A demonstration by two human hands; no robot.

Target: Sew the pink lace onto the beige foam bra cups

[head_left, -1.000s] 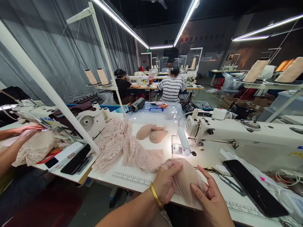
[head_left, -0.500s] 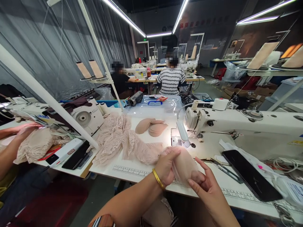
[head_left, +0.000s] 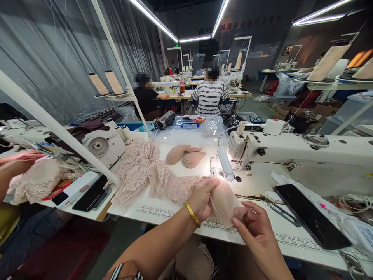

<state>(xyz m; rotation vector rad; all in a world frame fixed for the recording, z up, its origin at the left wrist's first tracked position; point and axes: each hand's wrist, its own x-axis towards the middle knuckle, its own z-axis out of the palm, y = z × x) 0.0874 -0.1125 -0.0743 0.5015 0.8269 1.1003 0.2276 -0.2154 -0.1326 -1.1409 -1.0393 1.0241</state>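
A beige bra cup (head_left: 223,202) hangs over the table's front edge, between my two hands. My left hand (head_left: 203,198), with a gold bangle at the wrist, is closed on the cup's left side, thumb on top. My right hand (head_left: 253,225) pinches the cup's lower right edge between thumb and fingers. Beige lace fabric (head_left: 171,184) runs leftward from my left hand into a heap on the table. Behind it lie several loose bra pads (head_left: 194,158). The white sewing machine (head_left: 279,149) stands just beyond, its lamp (head_left: 225,161) lit over the needle area.
To the right lie thread snips (head_left: 281,210) and a black phone (head_left: 311,216). A ruler strip (head_left: 157,211) follows the table's front edge. At the left, a co-worker's arm (head_left: 17,167) reaches to another machine (head_left: 99,146). A clear plastic box (head_left: 186,134) stands behind the table.
My right thumb and fingers have closed together on the cup's edge; before, the index finger was raised apart. My left hand keeps its hold. The view has shifted slightly.
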